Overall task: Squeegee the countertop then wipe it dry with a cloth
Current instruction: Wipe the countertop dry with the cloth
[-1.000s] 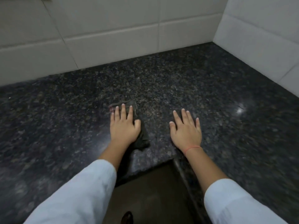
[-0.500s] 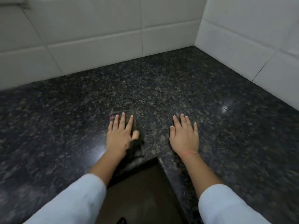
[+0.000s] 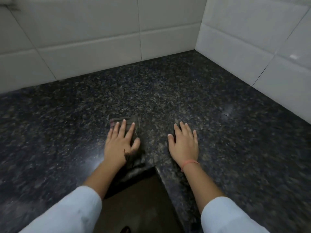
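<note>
Pressure is being put on a dark cloth point(image 3: 136, 123) by the left hand point(image 3: 120, 145), palm down, its fingers being held straight and slightly spread, the thumb being laid out to the side over the cloth. The cloth is being pressed flat against the desk point(image 3: 168, 91), near the inner corner of the front edge; part of it is showing beyond the fingertips and part below the thumb. Just to the right, apart from the cloth, the right hand point(image 3: 184, 146) is being laid flat on the bare stone, fingers straight and close together, nothing being gripped. A thin red thread point(image 3: 190, 163) is being worn at that wrist, and white sleeves point(image 3: 67, 214) on both forearms. The dark speckled desk is being bounded by white wall tiles point(image 3: 101, 39) at the back and on the right. Brown floor point(image 3: 139, 199) is being shown below the desk's edge.
</note>
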